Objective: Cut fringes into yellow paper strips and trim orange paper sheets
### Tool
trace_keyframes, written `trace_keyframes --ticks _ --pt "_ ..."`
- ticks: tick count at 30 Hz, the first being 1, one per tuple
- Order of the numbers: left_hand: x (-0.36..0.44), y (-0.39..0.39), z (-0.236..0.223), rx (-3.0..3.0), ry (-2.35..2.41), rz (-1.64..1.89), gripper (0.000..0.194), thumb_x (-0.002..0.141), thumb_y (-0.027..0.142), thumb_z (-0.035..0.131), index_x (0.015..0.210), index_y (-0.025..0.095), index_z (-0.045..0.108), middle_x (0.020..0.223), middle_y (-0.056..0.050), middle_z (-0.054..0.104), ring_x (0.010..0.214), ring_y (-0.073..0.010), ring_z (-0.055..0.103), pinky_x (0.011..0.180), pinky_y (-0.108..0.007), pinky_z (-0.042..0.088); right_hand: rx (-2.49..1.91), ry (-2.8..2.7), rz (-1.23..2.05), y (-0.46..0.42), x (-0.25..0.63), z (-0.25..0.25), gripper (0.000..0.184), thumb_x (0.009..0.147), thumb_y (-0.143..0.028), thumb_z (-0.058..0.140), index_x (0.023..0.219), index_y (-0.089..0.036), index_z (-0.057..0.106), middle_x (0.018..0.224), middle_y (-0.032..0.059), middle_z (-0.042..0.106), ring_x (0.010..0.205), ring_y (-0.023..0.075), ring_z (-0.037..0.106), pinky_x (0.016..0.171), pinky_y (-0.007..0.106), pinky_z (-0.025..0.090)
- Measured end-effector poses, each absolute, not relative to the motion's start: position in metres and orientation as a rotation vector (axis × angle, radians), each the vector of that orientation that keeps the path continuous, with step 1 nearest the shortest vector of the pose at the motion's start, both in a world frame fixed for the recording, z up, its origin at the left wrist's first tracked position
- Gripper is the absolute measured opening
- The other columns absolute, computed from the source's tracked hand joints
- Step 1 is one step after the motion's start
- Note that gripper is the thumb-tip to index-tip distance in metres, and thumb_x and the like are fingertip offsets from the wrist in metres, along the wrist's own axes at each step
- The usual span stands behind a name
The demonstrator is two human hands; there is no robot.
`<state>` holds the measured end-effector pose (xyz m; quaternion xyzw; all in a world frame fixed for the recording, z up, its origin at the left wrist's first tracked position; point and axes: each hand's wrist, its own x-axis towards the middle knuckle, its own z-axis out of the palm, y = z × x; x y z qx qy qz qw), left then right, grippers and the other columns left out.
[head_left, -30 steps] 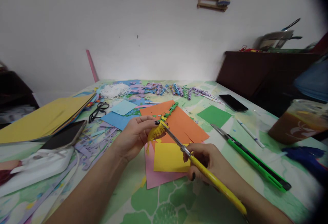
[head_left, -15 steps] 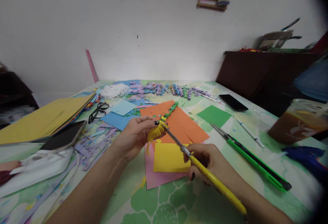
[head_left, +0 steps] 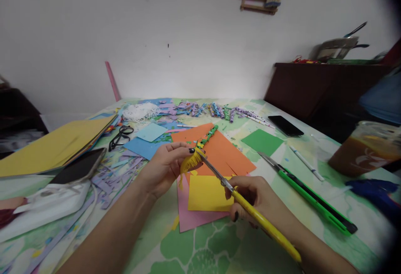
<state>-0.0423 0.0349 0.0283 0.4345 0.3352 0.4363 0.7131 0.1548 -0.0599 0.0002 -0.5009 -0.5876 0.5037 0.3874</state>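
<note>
My left hand (head_left: 164,166) pinches a fringed strip of yellow paper (head_left: 190,162) wound at the end of a green paper stick (head_left: 207,136). My right hand (head_left: 254,199) grips a yellow-handled utility knife (head_left: 263,222). Its metal blade (head_left: 211,168) reaches up to the yellow fringe and touches it. Under the hands lie a yellow paper square (head_left: 207,193) on a pink sheet (head_left: 191,211), with an orange sheet (head_left: 224,150) behind them.
A green utility knife (head_left: 308,196) lies to the right, a white pen (head_left: 306,163) beyond it, then a drink cup (head_left: 365,148). A green square (head_left: 262,141) and black phone (head_left: 285,125) sit farther back. Left: glasses (head_left: 120,136), blue papers (head_left: 142,145), another phone (head_left: 79,165), yellow folder (head_left: 50,144).
</note>
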Motion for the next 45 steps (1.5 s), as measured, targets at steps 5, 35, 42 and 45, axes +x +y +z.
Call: trace_keyframes --ticks 5,35,42,45 --pt "-0.0422 0.0362 0.0276 0.955 0.729 0.967 0.013 0.058 0.016 0.078 0.063 0.013 0.067 0.065 -0.004 0.071 0.060 -0.0138 0.065 0.070 -0.030 0.057 -1.268 -1.491 1.284 -0.0595 0.1547 -0.0003 0.024 0.063 -0.029 0.080 0.070 -0.015 0.062 0.053 -0.0029 0.055 0.043 0.0071 0.040 0.036 0.017 0.028" --pt "-0.0416 0.0333 0.0284 0.969 0.748 0.959 0.011 0.061 0.015 0.077 0.062 0.012 0.067 0.065 -0.004 0.070 0.060 -0.0131 0.063 0.071 -0.031 0.057 -1.187 -1.514 1.349 -0.0616 0.1566 -0.0035 0.031 0.065 -0.034 0.077 0.072 -0.016 0.054 0.058 -0.0063 0.042 0.052 0.0077 0.034 0.045 0.020 0.024" --pt "-0.0413 0.0343 0.0284 0.972 0.751 0.958 0.011 0.061 0.015 0.077 0.061 0.012 0.066 0.064 -0.003 0.069 0.060 -0.0128 0.063 0.071 -0.030 0.056 -1.208 -1.512 1.329 -0.0607 0.1557 -0.0011 0.027 0.065 -0.031 0.076 0.072 -0.015 0.055 0.058 -0.0059 0.043 0.052 0.0077 0.034 0.045 0.020 0.025" --pt "-0.0414 0.0350 0.0279 0.979 0.755 0.960 0.012 0.060 0.015 0.078 0.062 0.012 0.066 0.064 -0.004 0.069 0.059 -0.0124 0.062 0.070 -0.029 0.056 -1.219 -1.506 1.336 -0.0602 0.1549 -0.0006 0.028 0.064 -0.032 0.076 0.073 -0.015 0.055 0.058 -0.0046 0.048 0.052 0.0081 0.037 0.045 0.020 0.025"
